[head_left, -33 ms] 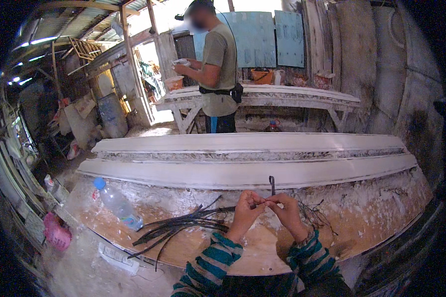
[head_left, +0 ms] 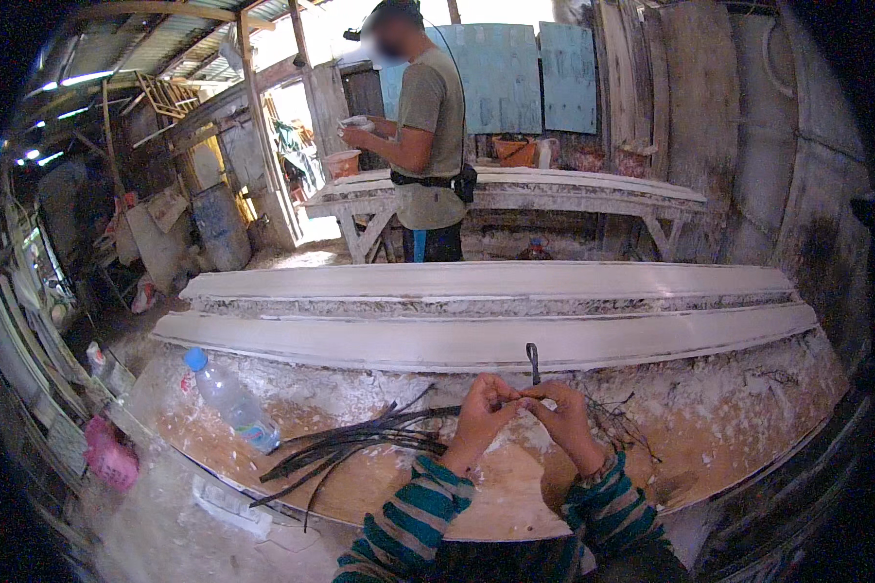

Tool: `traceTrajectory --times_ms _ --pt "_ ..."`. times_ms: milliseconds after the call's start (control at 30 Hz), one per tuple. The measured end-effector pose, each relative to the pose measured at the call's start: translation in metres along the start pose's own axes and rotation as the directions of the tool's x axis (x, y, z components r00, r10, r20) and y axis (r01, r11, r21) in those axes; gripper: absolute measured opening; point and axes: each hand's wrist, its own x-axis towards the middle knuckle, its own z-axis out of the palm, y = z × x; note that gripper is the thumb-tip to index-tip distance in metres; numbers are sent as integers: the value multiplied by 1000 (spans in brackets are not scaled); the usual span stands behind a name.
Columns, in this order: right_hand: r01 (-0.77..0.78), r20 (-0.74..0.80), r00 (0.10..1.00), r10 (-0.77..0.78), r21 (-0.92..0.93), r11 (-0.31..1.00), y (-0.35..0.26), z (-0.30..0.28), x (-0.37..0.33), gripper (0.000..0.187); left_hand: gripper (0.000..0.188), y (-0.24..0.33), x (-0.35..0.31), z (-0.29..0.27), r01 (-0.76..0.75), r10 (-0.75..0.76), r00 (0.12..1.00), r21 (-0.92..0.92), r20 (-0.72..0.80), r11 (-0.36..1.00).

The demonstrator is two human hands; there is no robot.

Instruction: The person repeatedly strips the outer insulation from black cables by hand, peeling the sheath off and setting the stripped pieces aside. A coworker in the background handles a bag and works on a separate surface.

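Observation:
My left hand (head_left: 486,413) and my right hand (head_left: 562,416) meet fingertip to fingertip above the near part of the worktable, both closed in a pinch. A narrow black strip (head_left: 532,361) with a bent, looped tip rises from behind my fingers; its lower part is hidden by them. Beside my left hand and partly behind its wrist lies a bundle of long black strips (head_left: 360,442), fanned out toward the left. Thin dark strands (head_left: 627,428) are scattered just right of my right hand.
Two long white moulded lengths (head_left: 476,340) span the worktable (head_left: 506,505) beyond my hands. A clear plastic bottle with a blue cap (head_left: 228,398) lies at left. Across the room a person (head_left: 428,136) stands by a whitened bench (head_left: 574,189); a pink bag (head_left: 112,452) is at lower left.
My hands stay pinched together in nearly the same place. The looped tip of the strip has turned slightly.

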Motion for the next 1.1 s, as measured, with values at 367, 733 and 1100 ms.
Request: traceTrajectory --times_ms 367,733,1100 --pt "202 38 979 -198 -159 966 -19 4 -2 13 26 -11 -3 -17 -84 85 996 94 -10 992" --pt "34 92 996 -17 -189 981 -11 9 -6 16 33 -21 -8 -6 -204 257 962 394 -88 896" --pt "-212 96 975 202 101 972 -9 13 -8 10 32 -19 -7 -3 -166 187 982 431 -7 887"
